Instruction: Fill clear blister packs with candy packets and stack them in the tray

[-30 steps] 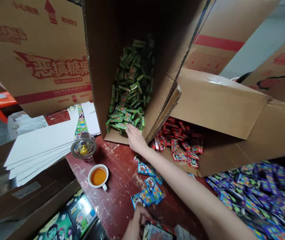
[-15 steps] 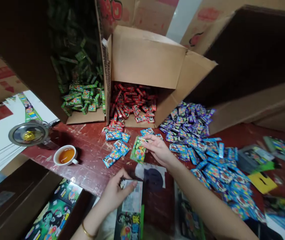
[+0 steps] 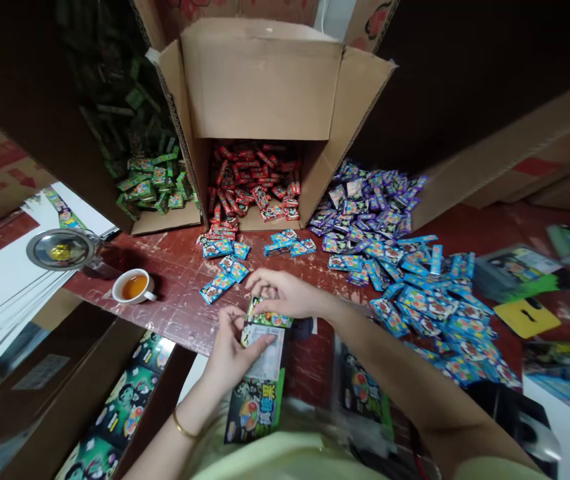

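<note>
My left hand (image 3: 232, 357) is wrapped round a black and green printed candy box (image 3: 252, 410), thumb lying across the pale label on its front. My right hand (image 3: 292, 295) pinches a green candy packet (image 3: 275, 321) at the far end of that box. The packet's lower edge meets the box end; I cannot tell how far inside it sits. Just beyond my hands, blue candy packets (image 3: 217, 288) lie on the dark red table (image 3: 179, 320).
Cartons hold green packets (image 3: 157, 183) and red packets (image 3: 252, 177). Purple packets (image 3: 369, 207) and blue packets (image 3: 439, 307) spill at right. A teacup (image 3: 133, 287) and a lidded glass vessel (image 3: 59, 250) stand left. Printed boxes (image 3: 129, 407) fill a carton lower left. A yellow item (image 3: 527, 317) lies right.
My right hand has brought the green packet down and toward me, from above the table to the box's end. My left hand still holds the box. The camera view has shifted.
</note>
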Demonstrator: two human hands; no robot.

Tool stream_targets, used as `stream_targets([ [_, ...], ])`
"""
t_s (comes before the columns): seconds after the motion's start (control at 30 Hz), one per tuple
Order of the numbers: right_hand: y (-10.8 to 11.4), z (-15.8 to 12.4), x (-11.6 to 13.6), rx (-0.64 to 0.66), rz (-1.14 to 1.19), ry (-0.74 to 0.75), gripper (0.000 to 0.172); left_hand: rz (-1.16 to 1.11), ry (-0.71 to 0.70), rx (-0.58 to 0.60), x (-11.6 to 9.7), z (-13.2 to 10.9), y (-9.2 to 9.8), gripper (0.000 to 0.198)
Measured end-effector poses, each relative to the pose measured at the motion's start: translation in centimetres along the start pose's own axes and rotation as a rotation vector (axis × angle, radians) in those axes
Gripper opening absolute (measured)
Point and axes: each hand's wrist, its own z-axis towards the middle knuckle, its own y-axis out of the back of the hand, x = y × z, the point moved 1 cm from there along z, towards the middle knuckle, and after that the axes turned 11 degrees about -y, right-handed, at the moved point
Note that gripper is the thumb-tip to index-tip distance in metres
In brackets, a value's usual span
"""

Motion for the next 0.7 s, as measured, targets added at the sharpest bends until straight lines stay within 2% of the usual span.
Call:
stream_targets([
  [0.07, -0.8, -0.6, -0.8, -0.086, 0.131, -0.051, 0.035, -0.032, -0.022, 0.007, -0.4, 0.1, 0.2, 0.062],
  [0.13, -1.8, -1.5, -1.5, -0.12, 0.201, -0.014, 0.026, 0.034, -0.095, 0.022, -0.7, 0.2, 0.7, 0.068],
  [0.23, -3.2, -3.2, -2.3, -0.149, 0.219, 0.028, 0.022, 0.226, -0.197, 0.082, -0.9, 0.3, 1.6, 0.049],
  [0.3, -4.0, -4.3, -2.8, -0.237, 0.232, -0.015, 0.025, 0.293, -0.186, 0.106, -0.8, 0.2, 2.1, 0.036],
  [0.43, -5.6, -5.7, -4.0, -0.42, 0.282, -0.107, 0.023, 0.29, -0.128, 0.118, -0.4, -0.1, 2.4, 0.031],
  [0.57, -6.2, -5.8, -4.8, -0.405, 0.338, -0.137, 0.019, 0.317, -0.096, 0.13, -0.3, -0.3, 2.2, 0.03],
  [0.7, -5.6, -5.8, -5.2, -0.331, 0.418, -0.154, 0.021, 0.306, -0.093, 0.156, -0.8, -0.1, 2.0, 0.029],
])
